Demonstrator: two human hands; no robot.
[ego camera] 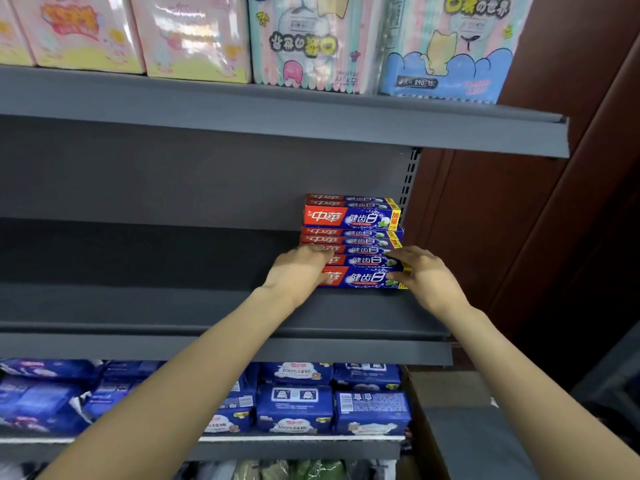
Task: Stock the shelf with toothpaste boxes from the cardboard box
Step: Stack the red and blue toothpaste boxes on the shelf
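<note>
Holding the front toothpaste box (367, 278) by its two ends, my left hand (298, 270) and right hand (420, 271) curl round it at the shelf's (173, 306) right end.

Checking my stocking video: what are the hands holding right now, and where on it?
Both hands hold the front toothpaste boxes by their ends: left hand at the red end, right hand at the yellow-tipped end.

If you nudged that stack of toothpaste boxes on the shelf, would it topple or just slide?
The toothpaste boxes lie flat in broad, low layers, so tipping seems unlikely. Their glossy printed faces could let a layer slide over the one below. They look stiff and probably light: the left hand and right hand hold the front ones by their ends, and nothing sags.
</note>
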